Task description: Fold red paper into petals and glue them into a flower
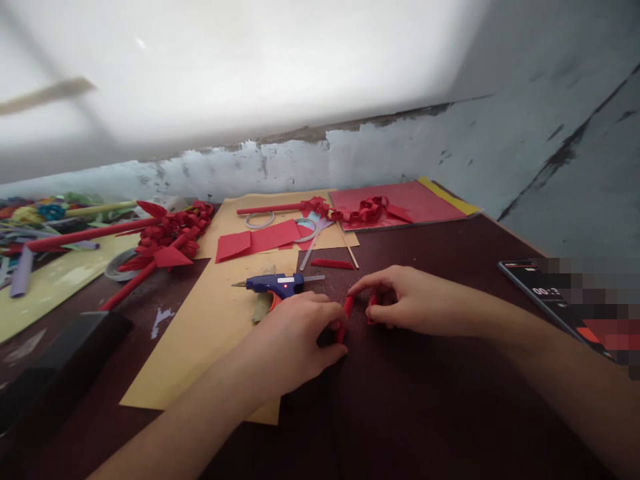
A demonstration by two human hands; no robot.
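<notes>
Between the thumb and fingers of my left hand (300, 337) is a narrow red paper strip (344, 322), held low over the dark table. My right hand (407, 300) is curled beside it, its index fingertip at the strip's upper end. A bit of red paper (371, 311) shows at the right thumb and fingers; whether it belongs to the same strip, I cannot tell. Just beyond my left hand lies a blue hot glue gun (274, 285) with a lit red light and a clear glue stick in its back. Another red strip (333, 265) rests behind my hands.
Tan paper sheets (200, 353) cover the table's middle. Red paper flower stems (170, 240) lie left, above a black box-like object (70, 373). Tape rolls (260, 219), red paper pieces (273, 237) and a wooden stick (349, 247) lie behind. A phone (540, 287) sits right.
</notes>
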